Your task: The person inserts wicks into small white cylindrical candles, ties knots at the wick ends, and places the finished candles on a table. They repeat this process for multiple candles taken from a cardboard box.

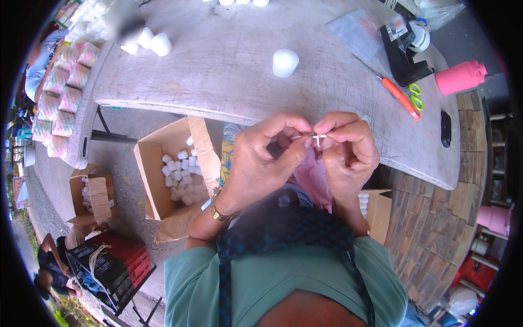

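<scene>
Both my hands are raised close together in front of my lap, just off the near edge of the grey table (218, 82). Between their fingertips is a thin white cord (318, 140), which crosses over itself. My left hand (269, 150) pinches one side of it, thumb against forefinger. From the other side my right hand (351, 150) pinches it too, with the remaining fingers curled in. Whether the crossing is a knot, I cannot tell. The nearest thing on the tabletop is a white rounded cylinder (285, 63), standing alone beyond my hands.
Scissors with green handles (415, 97), an orange cutter (401, 98), a black holder (403, 54) and a pink bottle (461, 77) lie to the right. An open cardboard box (152, 169) holds several white cylinders. Filled packs (70, 100) line the left. People are at far left.
</scene>
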Demonstrator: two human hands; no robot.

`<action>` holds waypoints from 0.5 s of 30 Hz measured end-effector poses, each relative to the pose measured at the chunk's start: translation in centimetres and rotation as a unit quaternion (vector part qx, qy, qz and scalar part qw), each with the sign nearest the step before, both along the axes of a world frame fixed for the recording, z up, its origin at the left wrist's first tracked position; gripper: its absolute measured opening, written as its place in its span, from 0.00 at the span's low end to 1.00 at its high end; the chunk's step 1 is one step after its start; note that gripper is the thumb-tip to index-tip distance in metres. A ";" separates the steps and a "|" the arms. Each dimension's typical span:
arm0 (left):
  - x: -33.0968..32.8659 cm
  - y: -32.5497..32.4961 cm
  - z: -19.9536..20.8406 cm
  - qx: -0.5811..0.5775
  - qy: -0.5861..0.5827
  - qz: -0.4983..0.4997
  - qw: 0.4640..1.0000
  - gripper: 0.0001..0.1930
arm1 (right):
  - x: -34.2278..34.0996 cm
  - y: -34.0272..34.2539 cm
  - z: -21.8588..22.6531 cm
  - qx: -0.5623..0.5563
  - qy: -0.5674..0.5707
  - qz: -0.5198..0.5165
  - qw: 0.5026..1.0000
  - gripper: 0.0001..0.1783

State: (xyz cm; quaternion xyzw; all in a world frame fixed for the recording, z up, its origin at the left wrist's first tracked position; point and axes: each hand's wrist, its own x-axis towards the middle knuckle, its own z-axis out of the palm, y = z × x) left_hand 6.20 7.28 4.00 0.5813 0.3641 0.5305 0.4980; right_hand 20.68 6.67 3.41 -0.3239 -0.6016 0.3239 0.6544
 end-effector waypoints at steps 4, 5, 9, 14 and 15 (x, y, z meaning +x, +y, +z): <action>-0.8 0.4 -0.3 0.030 0.052 0.006 0.998 0.04 | 0.3 0.0 0.0 -0.081 0.142 0.137 0.977 0.15; -1.0 0.4 -0.2 0.021 0.066 0.000 0.998 0.04 | 0.3 0.0 0.0 -0.082 0.153 0.148 0.974 0.15; -1.3 0.4 0.6 0.007 0.082 -0.007 0.997 0.04 | 0.1 -0.1 -0.1 -0.085 0.179 0.172 0.965 0.17; -1.7 1.0 0.0 0.042 0.102 0.033 0.993 0.03 | -0.1 -0.5 -0.2 -0.070 0.156 0.140 0.975 0.18; -1.7 1.0 0.0 0.048 0.091 0.039 0.994 0.03 | -0.1 -0.5 -0.2 -0.068 0.156 0.137 0.976 0.18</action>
